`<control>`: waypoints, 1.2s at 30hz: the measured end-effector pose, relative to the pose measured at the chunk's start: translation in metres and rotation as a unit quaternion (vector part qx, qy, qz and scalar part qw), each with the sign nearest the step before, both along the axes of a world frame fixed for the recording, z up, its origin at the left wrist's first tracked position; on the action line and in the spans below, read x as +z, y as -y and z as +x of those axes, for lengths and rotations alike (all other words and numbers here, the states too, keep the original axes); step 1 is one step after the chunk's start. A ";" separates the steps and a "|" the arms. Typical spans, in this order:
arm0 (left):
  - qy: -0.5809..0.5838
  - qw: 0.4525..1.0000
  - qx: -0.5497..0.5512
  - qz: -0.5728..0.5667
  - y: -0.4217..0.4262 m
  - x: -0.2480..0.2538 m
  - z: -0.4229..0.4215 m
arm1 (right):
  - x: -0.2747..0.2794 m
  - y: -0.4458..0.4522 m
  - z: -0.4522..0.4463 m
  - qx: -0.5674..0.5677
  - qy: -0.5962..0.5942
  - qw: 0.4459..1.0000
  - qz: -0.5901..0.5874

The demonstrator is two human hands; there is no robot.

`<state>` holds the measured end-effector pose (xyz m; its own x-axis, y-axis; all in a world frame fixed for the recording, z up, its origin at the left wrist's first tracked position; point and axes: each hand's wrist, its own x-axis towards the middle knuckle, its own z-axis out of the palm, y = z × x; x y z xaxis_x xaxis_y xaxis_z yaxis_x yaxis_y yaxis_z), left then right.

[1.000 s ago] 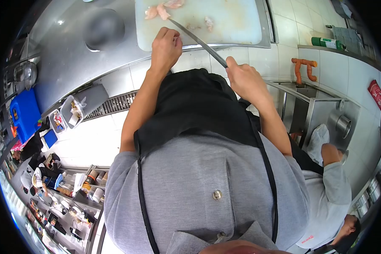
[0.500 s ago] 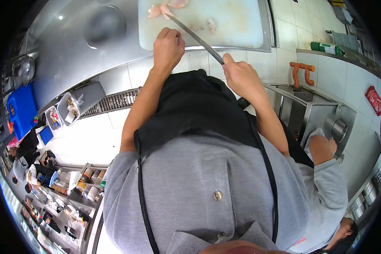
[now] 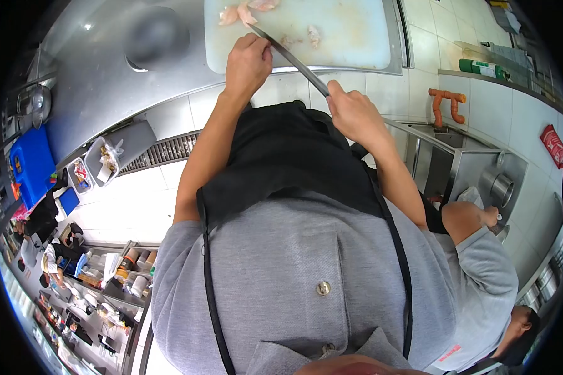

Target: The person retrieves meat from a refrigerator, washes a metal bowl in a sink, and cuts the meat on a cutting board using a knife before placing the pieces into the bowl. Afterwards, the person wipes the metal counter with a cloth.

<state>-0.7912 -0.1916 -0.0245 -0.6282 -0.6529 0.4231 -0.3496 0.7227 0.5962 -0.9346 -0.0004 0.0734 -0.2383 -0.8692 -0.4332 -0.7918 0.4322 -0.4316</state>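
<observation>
My right hand (image 3: 353,111) is wrapped round the handle of a long knife (image 3: 297,64). The blade points up and left, its tip at pale raw meat pieces (image 3: 238,14) on the white cutting board (image 3: 350,37). My left hand (image 3: 249,64) is closed at the board's near edge, with its fingertips close to the blade; what it holds, if anything, is hidden. Small meat scraps (image 3: 313,36) lie on the board, right of the blade.
A steel counter (image 3: 94,81) runs left of the board. At right, a co-worker (image 3: 488,262) reaches over a steel sink unit (image 3: 475,162). Orange pipes (image 3: 447,103) and a green bottle (image 3: 481,67) are at upper right. Bins (image 3: 103,159) stand below left.
My left hand has moved up slightly towards the blade and the meat. The knife remains in my right hand, its tip slightly lower. The co-worker's arm has shifted at the sink.
</observation>
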 end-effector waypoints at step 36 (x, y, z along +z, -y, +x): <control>0.019 0.999 0.039 -0.006 -0.003 0.003 0.002 | 0.011 -0.011 -0.011 -0.002 -0.089 0.995 -0.041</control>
